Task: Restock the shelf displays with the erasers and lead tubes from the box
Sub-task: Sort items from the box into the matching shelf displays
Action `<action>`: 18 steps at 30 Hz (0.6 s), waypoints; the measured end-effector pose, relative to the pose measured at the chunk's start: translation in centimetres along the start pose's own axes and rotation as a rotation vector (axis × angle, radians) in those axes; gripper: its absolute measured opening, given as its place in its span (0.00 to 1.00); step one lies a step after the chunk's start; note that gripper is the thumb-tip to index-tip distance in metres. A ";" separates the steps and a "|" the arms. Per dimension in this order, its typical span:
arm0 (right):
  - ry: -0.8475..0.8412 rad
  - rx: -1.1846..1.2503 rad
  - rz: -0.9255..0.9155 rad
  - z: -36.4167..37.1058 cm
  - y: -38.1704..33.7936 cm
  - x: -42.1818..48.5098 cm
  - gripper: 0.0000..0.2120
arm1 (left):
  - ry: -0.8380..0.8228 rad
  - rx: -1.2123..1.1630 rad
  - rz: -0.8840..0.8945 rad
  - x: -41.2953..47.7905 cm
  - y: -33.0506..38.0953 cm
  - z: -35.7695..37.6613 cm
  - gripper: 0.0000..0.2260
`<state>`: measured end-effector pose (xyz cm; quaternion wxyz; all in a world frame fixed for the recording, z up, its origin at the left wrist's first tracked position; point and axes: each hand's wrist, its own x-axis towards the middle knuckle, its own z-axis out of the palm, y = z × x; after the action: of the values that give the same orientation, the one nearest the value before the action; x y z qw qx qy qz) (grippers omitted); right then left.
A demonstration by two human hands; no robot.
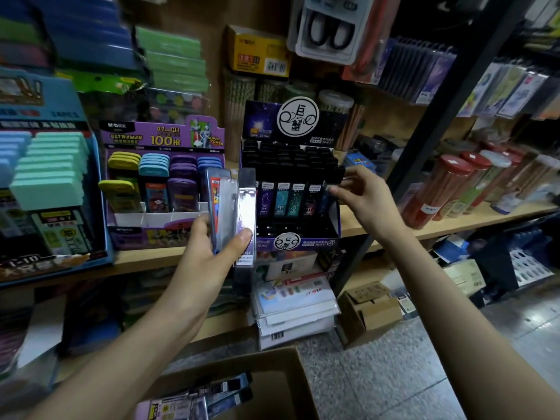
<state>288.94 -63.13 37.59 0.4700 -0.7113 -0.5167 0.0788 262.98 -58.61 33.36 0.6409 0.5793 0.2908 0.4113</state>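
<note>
- at nine o'clock of the view, a blue eraser display (pixel 75 140) sits on the wooden shelf (pixel 145 262), with teal and pale blue erasers (pixel 51 174) stepped in rows inside it.
- just at its three o'clock stands the purple ultraman display (pixel 163 137), holding yellow, blue and purple lead cases behind white dividers.
- my left hand (pixel 209 253) is up in front of that display's three o'clock edge, fingers and thumb curled round a few flat packs (pixel 230 204) held upright. my thumb presses the shiny outer one. the packs block the gap between the two lead displays.
- at six o'clock, below my forearms, an open cardboard box (pixel 281 386) has more loose packs (pixel 206 398) lying in it.
- the dark zodiac display (pixel 297 122) is at twelve o'clock, with black caps in rows at the back and purple and teal labelled tubes in front.
- under the shelf, a stack of paper packs (pixel 294 310) sits between my arms.
- my right hand (pixel 363 201) pinches the top of a dark blue lead tube (pixel 325 203) at the three o'clock end of the front row. i cannot tell if it is fully seated.
- a small carton (pixel 372 313) rests on the floor below my right wrist.
- a black shelf post (pixel 430 125) rises toward one o'clock.
- red-lidded pencil jars (pixel 439 189) stand at three o'clock.
</note>
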 end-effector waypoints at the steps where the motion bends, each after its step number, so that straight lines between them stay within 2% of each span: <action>1: 0.055 -0.092 -0.014 0.4 0.1 0.1 0.07 | -0.001 0.000 0.002 0.0 0.0 0.0 0.19; 3: 0.114 -0.272 -0.059 0.9 0.2 0.2 0.06 | 0.001 -0.004 0.003 0.0 -0.1 -0.1 0.21; 7: 0.113 -0.348 0.004 1.4 0.3 0.2 0.06 | -0.007 0.006 -0.009 0.0 -0.2 -0.2 0.22; 9: 0.164 -0.420 0.047 1.3 -0.1 -0.2 0.10 | -0.008 0.010 -0.014 -0.1 -0.1 -0.4 0.23; 11: 0.263 -0.483 0.008 1.3 -1.5 -1.2 0.13 | -0.011 0.012 -0.010 -0.3 0.0 -0.5 0.22; 13: 0.238 -0.339 -0.035 2.1 -3.8 -2.4 0.13 | -0.014 0.016 0.000 -0.4 0.3 -0.7 0.21; 15: 0.015 -0.018 0.031 3.7 -6.8 -3.8 0.13 | -0.016 0.022 0.005 -0.5 0.6 -0.7 0.21; 18: -0.285 0.349 0.262 6.3 -10.0 -5.7 0.13 | -0.012 0.041 0.013 -0.7 0.9 -0.8 0.21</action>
<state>275.94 -63.81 39.54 0.4937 -0.6620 -0.4598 0.3264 261.74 -58.83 34.07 0.6279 0.5967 0.2917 0.4057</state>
